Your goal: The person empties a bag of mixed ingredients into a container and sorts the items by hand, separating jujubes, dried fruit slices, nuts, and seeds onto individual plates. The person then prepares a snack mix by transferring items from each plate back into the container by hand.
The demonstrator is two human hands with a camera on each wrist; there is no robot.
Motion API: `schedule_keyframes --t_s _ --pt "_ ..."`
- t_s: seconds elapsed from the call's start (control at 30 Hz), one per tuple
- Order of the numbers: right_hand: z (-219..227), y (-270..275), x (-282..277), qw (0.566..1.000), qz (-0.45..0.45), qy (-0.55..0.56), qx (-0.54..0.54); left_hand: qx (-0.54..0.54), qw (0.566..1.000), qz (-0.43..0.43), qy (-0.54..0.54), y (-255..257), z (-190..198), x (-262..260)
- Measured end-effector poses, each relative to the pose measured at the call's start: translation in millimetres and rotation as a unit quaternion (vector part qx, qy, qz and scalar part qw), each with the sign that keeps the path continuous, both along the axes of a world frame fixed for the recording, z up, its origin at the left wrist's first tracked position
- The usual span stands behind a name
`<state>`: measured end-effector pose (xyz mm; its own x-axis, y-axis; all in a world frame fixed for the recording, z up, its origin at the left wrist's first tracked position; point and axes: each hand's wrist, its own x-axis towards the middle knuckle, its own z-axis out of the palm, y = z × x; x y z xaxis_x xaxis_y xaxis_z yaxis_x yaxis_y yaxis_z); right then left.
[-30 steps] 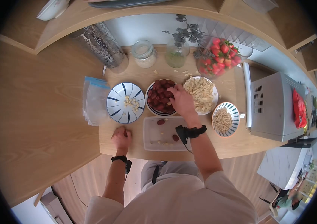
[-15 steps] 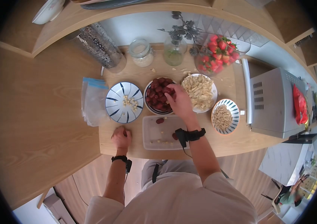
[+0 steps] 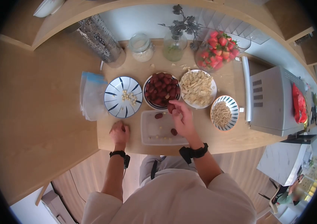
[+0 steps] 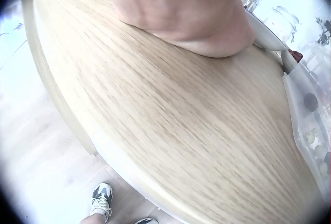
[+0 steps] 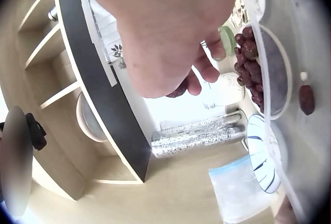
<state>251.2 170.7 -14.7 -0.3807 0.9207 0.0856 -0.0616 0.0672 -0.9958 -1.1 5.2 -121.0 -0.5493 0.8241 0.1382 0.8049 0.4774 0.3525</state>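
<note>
My right hand pinches a red date between thumb and fingers, over the back right part of a clear plastic tray. Two more dates and several small pale pieces lie in that tray. Just behind is a bowl heaped with red dates. In the right wrist view, part of the held date shows below the palm. My left hand rests on the table left of the tray, its fingers loosely bent. Its fingertips are hidden in the left wrist view.
A blue-striped plate with pale pieces stands left of the dates. To the right are a plate of pale slices and a bowl of thin sticks. Behind stand a glass jar, a vase and strawberries. Plastic bags lie left.
My right hand has lifted a date from the heaped bowl and moved it toward me, over the tray. The left hand has stayed in its place on the table.
</note>
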Motion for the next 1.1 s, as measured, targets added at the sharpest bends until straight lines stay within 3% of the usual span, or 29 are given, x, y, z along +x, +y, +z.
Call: schedule_keyframes --t_s 0.07,0.1,0.17,0.27,0.57,0.77,1.0,1.1 --pt "-7.4 -6.4 8.8 0.992 0.045 -0.088 0.084 0.001 1.000 0.004 -0.002 -0.3 -1.1 0.2" --pt "-9.6 -11.2 13.5 0.992 0.047 -0.087 0.084 0.005 1.000 0.006 -0.003 0.5 -1.2 -0.2" --pt "-8.0 -21.5 19.5 0.967 0.107 -0.213 0.090 0.003 1.000 0.008 -0.002 0.0 -2.0 -0.7" --pt "-14.7 -28.7 22.8 0.937 0.141 -0.285 0.146 0.003 1.000 0.006 -0.001 -0.1 -2.3 -1.2" --pt "-34.7 -35.2 15.4 0.883 0.155 -0.417 0.153 0.027 1.000 -0.015 -0.002 2.5 -0.4 0.0" --pt "-29.5 -31.8 23.2 0.904 0.135 -0.371 0.163 0.013 1.000 -0.007 -0.001 0.9 0.1 -0.1" --pt "-34.7 -35.1 44.7 0.880 0.161 -0.425 0.138 0.004 1.000 -0.004 -0.012 1.2 0.8 0.6" --pt "-30.7 -33.9 40.4 0.888 0.182 -0.390 0.163 0.002 1.000 -0.002 -0.010 2.5 -0.9 1.7"
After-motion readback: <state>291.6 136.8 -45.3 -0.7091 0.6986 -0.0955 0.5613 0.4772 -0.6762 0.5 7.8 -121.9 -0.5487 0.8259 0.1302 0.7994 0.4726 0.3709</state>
